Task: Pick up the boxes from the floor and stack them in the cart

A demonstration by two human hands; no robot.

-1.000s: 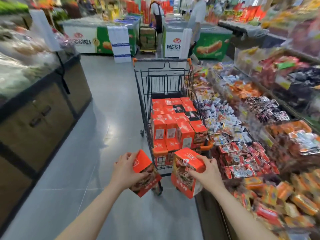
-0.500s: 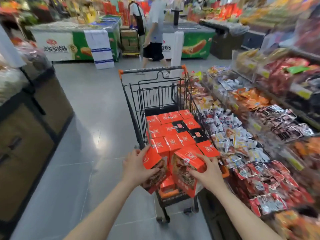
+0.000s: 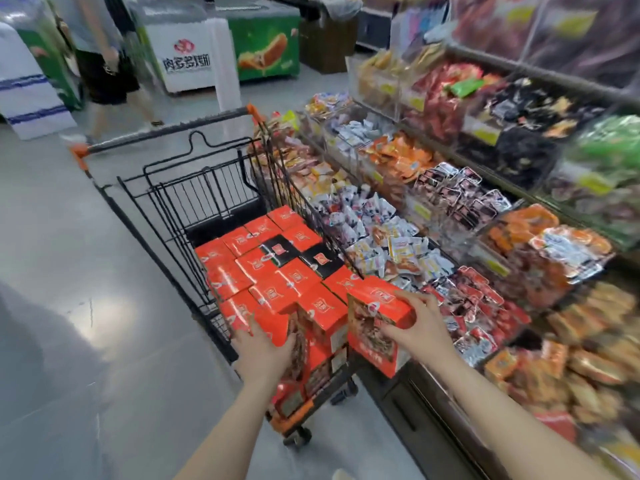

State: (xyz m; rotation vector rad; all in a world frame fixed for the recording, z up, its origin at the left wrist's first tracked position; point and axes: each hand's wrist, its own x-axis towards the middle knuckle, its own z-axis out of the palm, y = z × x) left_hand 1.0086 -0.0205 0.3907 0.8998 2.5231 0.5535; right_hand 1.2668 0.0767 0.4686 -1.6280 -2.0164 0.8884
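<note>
- Left hand (image 3: 265, 351): fingers wrapped round an orange box (image 3: 277, 329), held at the near end of the cart (image 3: 166, 216), against the boxes already loaded there.
- Right hand (image 3: 415, 327): grasping a second orange box (image 3: 379, 306) by its top right corner, thumb on the printed front face, fingers over the top. This box sits above the cart's near right corner, tilted, just beside the stack.
- Stacked boxes (image 3: 273, 268): orange tops in close rows filling the near half of the basket; two black-topped boxes (image 3: 298, 252) among them toward the right side.
- The far end of the basket, by the orange-capped handle (image 3: 166, 131), shows bare wire.
- Snack display (image 3: 450, 220) runs along the cart's right side, bins of wrapped packets (labels too blurred to read).
- Grey tiled floor (image 3: 69, 271) left of the cart.
- Background: a walking person (image 3: 104, 71), legs and dark shorts only, near a green and white freezer case (image 3: 225, 46).
</note>
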